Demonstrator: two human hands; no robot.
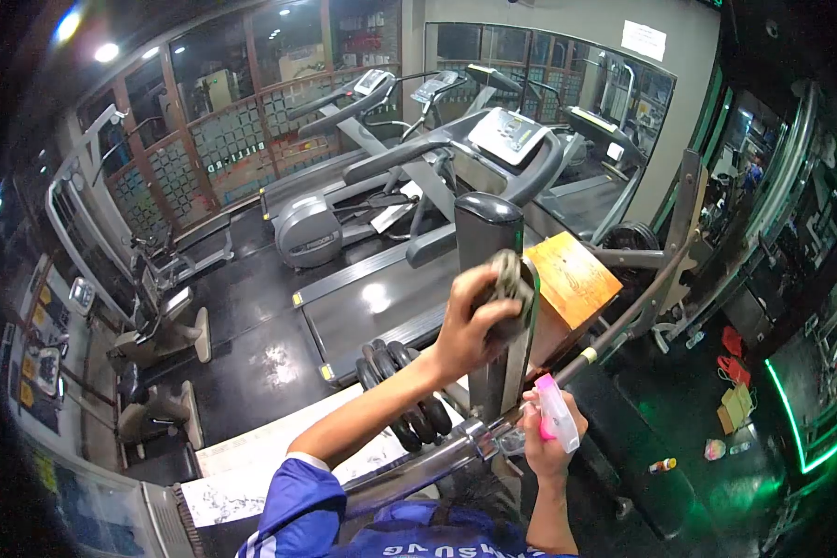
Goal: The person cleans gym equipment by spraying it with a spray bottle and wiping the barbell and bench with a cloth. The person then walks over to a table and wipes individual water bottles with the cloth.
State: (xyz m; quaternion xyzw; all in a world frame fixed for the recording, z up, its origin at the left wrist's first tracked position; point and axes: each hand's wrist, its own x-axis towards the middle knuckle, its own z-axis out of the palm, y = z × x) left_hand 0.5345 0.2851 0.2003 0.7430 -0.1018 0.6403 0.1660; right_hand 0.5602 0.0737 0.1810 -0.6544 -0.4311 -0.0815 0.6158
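Note:
My left hand (474,321) is closed around a crumpled cloth (509,279), greyish and patterned. It holds the cloth against the side of an upright black padded backrest (489,212). Lower down and to the right, my right hand (551,445) grips a spray bottle (562,418) with a pink and white top; most of the bottle's body is hidden by the fingers. Below the pad runs a grey metal frame (479,441) of the bench.
Black weight plates (402,395) hang left of the pad. A wooden box (572,279) stands behind it on the right. Beyond are a treadmill (372,312) and an elliptical machine (309,231). Bottles and bags, including a red bag (733,342), lie on the right floor.

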